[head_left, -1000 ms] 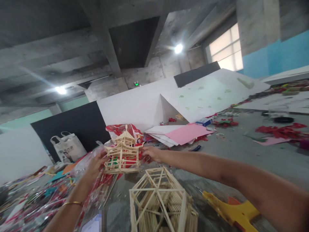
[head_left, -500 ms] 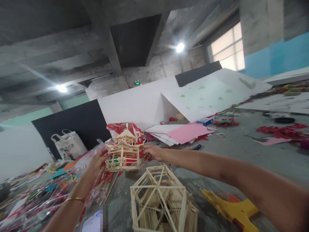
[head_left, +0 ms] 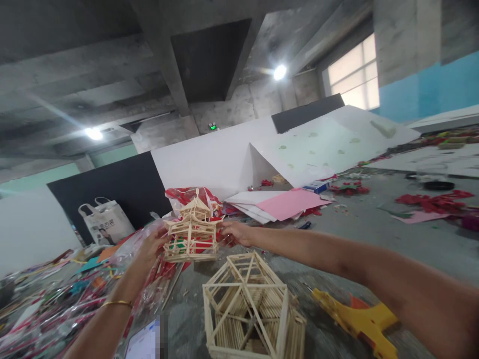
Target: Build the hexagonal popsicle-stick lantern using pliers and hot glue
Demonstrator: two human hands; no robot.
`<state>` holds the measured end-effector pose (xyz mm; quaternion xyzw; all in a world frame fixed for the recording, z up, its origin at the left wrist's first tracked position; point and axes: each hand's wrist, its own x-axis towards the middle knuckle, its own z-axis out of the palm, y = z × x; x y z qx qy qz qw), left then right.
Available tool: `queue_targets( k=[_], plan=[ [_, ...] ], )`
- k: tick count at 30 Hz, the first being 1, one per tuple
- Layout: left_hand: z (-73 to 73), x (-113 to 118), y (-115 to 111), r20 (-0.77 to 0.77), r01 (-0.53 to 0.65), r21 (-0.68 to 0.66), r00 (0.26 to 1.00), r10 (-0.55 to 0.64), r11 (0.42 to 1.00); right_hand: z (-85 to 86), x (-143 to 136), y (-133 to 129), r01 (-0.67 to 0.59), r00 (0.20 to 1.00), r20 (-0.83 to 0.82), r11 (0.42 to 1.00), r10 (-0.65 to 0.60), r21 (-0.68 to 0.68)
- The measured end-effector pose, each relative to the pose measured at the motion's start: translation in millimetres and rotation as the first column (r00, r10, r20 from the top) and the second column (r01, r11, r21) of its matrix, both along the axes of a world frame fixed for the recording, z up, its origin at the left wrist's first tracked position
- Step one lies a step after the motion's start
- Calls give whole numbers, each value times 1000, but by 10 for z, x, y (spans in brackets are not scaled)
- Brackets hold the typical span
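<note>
A small pagoda-like model of pale wooden sticks stands upright between my two hands. My left hand grips its left side, with the fingers partly behind it. At its right side, my right hand has curled fingers on the lower roof edge and frame. Nearer to me sits a larger six-sided stick frame with crossed bars on top and stacked sticks inside. To its right a yellow glue gun lies on the grey surface, under my right forearm.
Plastic-wrapped materials and loose sticks cover the left side. A phone lies at the bottom. Behind are a white bag, pink paper and a blue box. Red scraps lie at the right.
The view has shifted very slightly. Both hands and the pagoda-like model keep nearly the same positions.
</note>
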<state>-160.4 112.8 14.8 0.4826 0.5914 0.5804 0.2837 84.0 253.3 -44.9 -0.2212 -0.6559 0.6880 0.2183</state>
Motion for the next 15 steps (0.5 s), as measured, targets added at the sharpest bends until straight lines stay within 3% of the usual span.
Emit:
queue_targets(
  k=[15],
  plan=[
    [3, -71, 102, 0, 54, -53, 999, -54, 997, 95, 21, -109, 65, 998, -2, 998, -65, -25]
  ],
)
